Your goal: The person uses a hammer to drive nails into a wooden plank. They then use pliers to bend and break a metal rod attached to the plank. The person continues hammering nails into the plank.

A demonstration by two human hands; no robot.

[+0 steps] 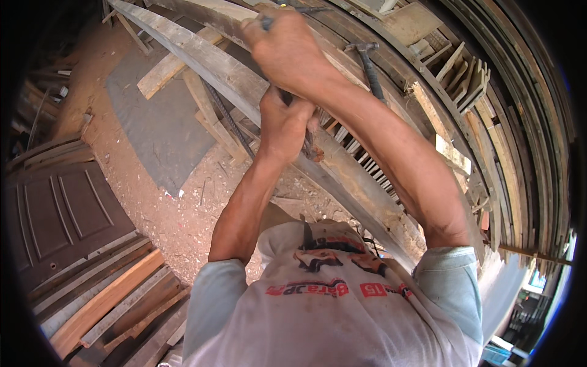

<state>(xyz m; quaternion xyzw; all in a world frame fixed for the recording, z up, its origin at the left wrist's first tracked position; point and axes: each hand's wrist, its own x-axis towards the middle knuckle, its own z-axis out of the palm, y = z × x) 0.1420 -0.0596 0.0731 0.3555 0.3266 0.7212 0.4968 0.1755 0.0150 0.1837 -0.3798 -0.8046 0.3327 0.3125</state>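
Sawdust floor and stacked timber surround you. Your right hand (287, 49) and left hand (282, 125) both clamp a dark metal bar (286, 96) against the long plank (244, 82). It looks stiff and heavy; hold both ends.

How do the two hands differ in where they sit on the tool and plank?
The right hand is higher in the picture, fist closed round the tool's upper end; the left hand sits lower, gripping the dark tool near the plank. The right arm is stretched out; the left arm is more bent. Both are shut on the same tool over the same grey plank.
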